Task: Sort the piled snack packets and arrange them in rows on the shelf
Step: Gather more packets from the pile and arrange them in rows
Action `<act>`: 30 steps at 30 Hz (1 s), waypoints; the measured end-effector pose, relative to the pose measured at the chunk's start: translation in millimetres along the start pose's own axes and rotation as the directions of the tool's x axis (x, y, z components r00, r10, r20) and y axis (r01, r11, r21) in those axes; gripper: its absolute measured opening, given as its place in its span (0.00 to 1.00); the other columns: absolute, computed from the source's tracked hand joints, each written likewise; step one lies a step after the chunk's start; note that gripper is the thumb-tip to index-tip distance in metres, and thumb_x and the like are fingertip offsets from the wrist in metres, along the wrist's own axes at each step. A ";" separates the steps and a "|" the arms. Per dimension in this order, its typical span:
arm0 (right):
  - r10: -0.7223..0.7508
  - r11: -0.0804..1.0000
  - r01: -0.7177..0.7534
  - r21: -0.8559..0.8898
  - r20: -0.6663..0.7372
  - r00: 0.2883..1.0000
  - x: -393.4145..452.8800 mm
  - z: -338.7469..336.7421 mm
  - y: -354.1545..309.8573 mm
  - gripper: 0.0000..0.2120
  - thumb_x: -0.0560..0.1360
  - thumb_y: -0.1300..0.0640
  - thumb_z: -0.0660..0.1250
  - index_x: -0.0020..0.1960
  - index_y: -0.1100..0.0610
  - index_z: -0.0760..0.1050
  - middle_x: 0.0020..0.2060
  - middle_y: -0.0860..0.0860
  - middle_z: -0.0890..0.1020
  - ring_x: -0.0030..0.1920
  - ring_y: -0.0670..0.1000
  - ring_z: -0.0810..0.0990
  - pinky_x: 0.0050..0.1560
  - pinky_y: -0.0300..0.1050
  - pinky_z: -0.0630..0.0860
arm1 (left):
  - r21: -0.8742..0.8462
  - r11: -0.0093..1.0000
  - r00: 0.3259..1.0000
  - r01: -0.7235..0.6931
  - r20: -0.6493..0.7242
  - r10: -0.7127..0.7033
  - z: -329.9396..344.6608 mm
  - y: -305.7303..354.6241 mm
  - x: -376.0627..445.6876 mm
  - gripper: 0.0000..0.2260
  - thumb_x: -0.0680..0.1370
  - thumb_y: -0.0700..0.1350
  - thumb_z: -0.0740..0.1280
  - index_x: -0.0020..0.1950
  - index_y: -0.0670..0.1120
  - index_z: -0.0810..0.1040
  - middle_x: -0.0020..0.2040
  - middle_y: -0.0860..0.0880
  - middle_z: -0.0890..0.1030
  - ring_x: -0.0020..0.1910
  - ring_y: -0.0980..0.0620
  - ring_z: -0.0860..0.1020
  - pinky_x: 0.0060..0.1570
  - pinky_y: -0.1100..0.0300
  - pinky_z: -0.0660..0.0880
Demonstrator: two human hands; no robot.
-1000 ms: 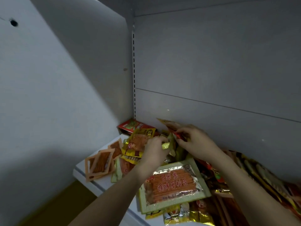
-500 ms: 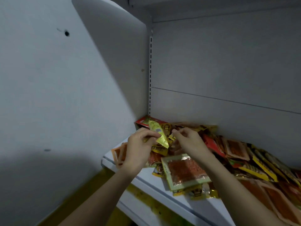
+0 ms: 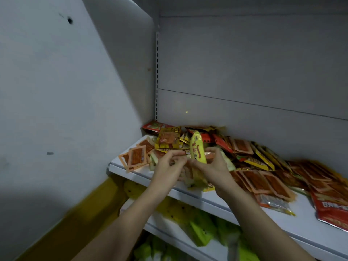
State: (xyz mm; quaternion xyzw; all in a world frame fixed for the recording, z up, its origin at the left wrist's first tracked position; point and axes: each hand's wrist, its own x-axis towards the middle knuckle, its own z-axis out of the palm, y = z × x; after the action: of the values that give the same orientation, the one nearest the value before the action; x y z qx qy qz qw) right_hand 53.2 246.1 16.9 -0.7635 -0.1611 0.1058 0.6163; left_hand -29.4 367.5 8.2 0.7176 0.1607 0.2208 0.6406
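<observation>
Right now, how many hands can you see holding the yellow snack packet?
2. The left hand pinches the tall yellow foil snack packet from its left side, and the right hand grips it from the right, above the white metal shelf.

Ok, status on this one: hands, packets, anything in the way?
Both hands, left and right, hold a yellow packet upright above the pile. Packets unsorted on the shelf. Nothing blocking.

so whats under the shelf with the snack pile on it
Below the white shelf sits a lower shelf level with yellow and green packets, blurred. The forearms and the shelf's front edge cover much of them, so their number and kind cannot be told.
</observation>
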 end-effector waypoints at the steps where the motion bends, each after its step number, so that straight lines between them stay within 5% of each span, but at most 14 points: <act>1: -0.095 0.986 0.095 -0.140 0.010 0.995 -3.1 -2.5 4.6 0.26 0.68 0.53 0.79 0.58 0.49 0.67 0.49 0.50 0.79 0.46 0.51 0.81 0.41 0.47 0.79 | -0.032 0.997 0.997 0.074 0.011 -0.074 7.3 1.6 3.0 0.07 0.81 0.50 0.68 0.57 0.53 0.78 0.53 0.53 0.80 0.45 0.54 0.82 0.46 0.50 0.82; 3: -0.207 0.894 0.223 -0.388 0.085 0.975 -6.7 -7.4 13.1 0.28 0.65 0.50 0.80 0.58 0.47 0.68 0.53 0.48 0.74 0.51 0.49 0.76 0.44 0.39 0.75 | -0.055 0.982 0.982 0.183 0.053 -0.180 19.7 1.9 10.1 0.15 0.79 0.54 0.70 0.62 0.49 0.75 0.55 0.50 0.79 0.49 0.51 0.81 0.49 0.51 0.80; 5: -0.234 0.855 0.278 -0.437 0.152 0.960 -9.4 -16.2 15.9 0.28 0.65 0.52 0.80 0.59 0.48 0.70 0.55 0.47 0.71 0.50 0.46 0.72 0.43 0.31 0.69 | -0.074 0.966 0.965 0.249 0.100 -0.242 28.6 0.9 13.1 0.15 0.79 0.51 0.71 0.61 0.46 0.73 0.52 0.47 0.80 0.47 0.50 0.79 0.49 0.51 0.79; 7: -0.223 0.907 0.269 -0.323 0.172 0.960 -12.8 -28.5 15.6 0.22 0.69 0.54 0.78 0.59 0.51 0.73 0.52 0.49 0.74 0.48 0.47 0.74 0.42 0.34 0.72 | -0.102 0.948 0.944 0.302 0.169 -0.283 33.8 -4.4 15.9 0.09 0.80 0.43 0.70 0.59 0.44 0.76 0.49 0.44 0.82 0.46 0.47 0.81 0.49 0.49 0.80; 12: 0.073 0.997 -0.073 -0.005 0.170 0.983 -7.6 -57.7 19.0 0.16 0.77 0.54 0.72 0.61 0.51 0.72 0.50 0.52 0.82 0.44 0.48 0.82 0.37 0.36 0.76 | -0.159 0.933 0.919 0.322 0.291 -0.267 47.7 -2.6 26.3 0.07 0.81 0.41 0.68 0.58 0.48 0.77 0.55 0.46 0.84 0.52 0.48 0.83 0.59 0.47 0.78; 15: 0.142 0.987 -0.154 0.042 0.200 0.969 8.7 -70.2 20.6 0.10 0.77 0.54 0.71 0.57 0.54 0.78 0.45 0.54 0.84 0.38 0.48 0.82 0.36 0.41 0.75 | -0.006 0.979 0.949 0.206 0.247 -0.198 63.6 7.6 37.7 0.04 0.83 0.42 0.65 0.56 0.49 0.78 0.54 0.52 0.81 0.49 0.59 0.77 0.52 0.59 0.75; 19: 0.082 0.996 -0.083 0.044 0.020 0.996 39.2 -95.2 17.5 0.11 0.75 0.53 0.73 0.53 0.56 0.78 0.43 0.54 0.84 0.36 0.48 0.81 0.33 0.41 0.74 | 0.317 0.947 0.991 0.056 0.097 -0.091 73.5 0.1 71.5 0.15 0.83 0.41 0.62 0.69 0.41 0.76 0.60 0.43 0.81 0.49 0.50 0.80 0.46 0.57 0.77; 22: 0.030 0.997 -0.030 0.067 -0.006 1.000 59.2 -111.7 18.2 0.11 0.75 0.53 0.73 0.54 0.55 0.76 0.45 0.54 0.84 0.37 0.49 0.83 0.36 0.43 0.77 | 0.513 0.857 0.997 0.047 0.034 -0.075 80.5 -11.4 98.9 0.18 0.81 0.43 0.66 0.71 0.42 0.75 0.66 0.44 0.78 0.63 0.41 0.76 0.62 0.48 0.75; 24: -0.032 0.996 0.033 0.080 -0.020 0.999 70.8 -121.8 19.9 0.11 0.76 0.52 0.72 0.54 0.55 0.77 0.47 0.54 0.84 0.42 0.51 0.83 0.41 0.47 0.77 | 0.568 0.820 0.996 0.062 0.019 -0.089 90.1 -15.7 112.7 0.19 0.80 0.45 0.68 0.71 0.41 0.75 0.65 0.44 0.78 0.66 0.38 0.74 0.63 0.46 0.75; 27: -0.058 0.983 0.069 0.169 -0.071 0.996 87.7 -138.7 21.7 0.09 0.77 0.52 0.71 0.54 0.55 0.77 0.47 0.54 0.84 0.43 0.50 0.82 0.43 0.47 0.76 | 0.560 0.825 0.996 0.078 -0.011 -0.087 107.1 -16.2 127.8 0.10 0.79 0.48 0.70 0.53 0.41 0.79 0.45 0.46 0.77 0.51 0.38 0.80 0.47 0.48 0.77; 30: -0.005 0.977 0.019 0.212 -0.067 0.998 102.3 -151.5 24.8 0.10 0.77 0.53 0.70 0.55 0.56 0.76 0.48 0.55 0.83 0.43 0.54 0.83 0.43 0.51 0.78 | 0.515 0.851 0.994 0.103 -0.075 -0.075 119.5 -23.2 145.0 0.13 0.76 0.49 0.73 0.38 0.44 0.75 0.37 0.47 0.76 0.38 0.46 0.77 0.38 0.54 0.71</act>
State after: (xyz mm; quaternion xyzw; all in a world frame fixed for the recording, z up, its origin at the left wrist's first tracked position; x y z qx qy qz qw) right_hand 205.4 142.5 29.5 -0.6954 -0.1332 0.0935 0.7000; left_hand 157.7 343.5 -8.5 0.8492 0.2640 0.1582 0.4291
